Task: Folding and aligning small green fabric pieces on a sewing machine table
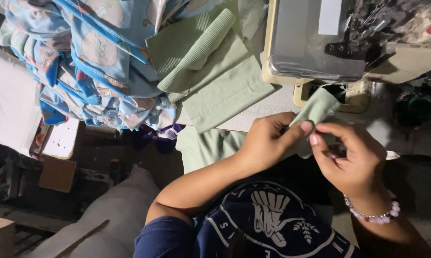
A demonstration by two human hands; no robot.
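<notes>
My left hand (268,141) and my right hand (351,160) meet over a narrow strip of pale green ribbed cloth (316,112). Both pinch it at their fingertips, just in front of the sewing machine (320,40). The strip's far end lies on the machine bed near the needle area. A bead bracelet (375,215) circles my right wrist. More green cloth (201,145) hangs over the table edge under my left forearm.
A stack of folded green ribbed pieces (210,67) lies on the table left of the machine. A heap of blue printed cloth (91,57) is piled further left. A white sack (115,210) and a cardboard box (57,174) sit on the dark floor below.
</notes>
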